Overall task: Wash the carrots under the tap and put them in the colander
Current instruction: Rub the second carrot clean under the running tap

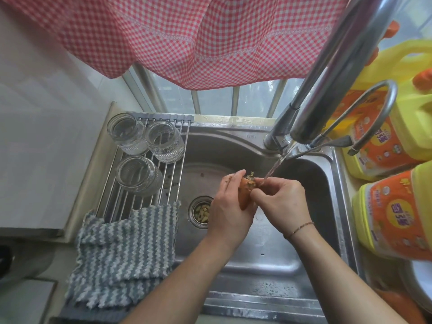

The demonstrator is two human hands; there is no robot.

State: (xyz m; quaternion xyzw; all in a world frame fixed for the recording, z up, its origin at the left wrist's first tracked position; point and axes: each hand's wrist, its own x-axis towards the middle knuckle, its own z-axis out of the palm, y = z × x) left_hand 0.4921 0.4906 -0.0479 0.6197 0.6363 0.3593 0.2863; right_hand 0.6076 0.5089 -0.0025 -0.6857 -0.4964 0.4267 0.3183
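Now, at frame centre over the sink (304,260), the left hand (228,210) wraps a carrot (245,192); the right hand (281,202) seems to pinch its top, under the tap's (327,90) stream (274,167).

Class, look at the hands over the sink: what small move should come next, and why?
Probably shift the carrot slightly right, into the stream. The left hand grips it, the right hand pinches its top, and the water seems to hit the right hand's fingers rather than the carrot.
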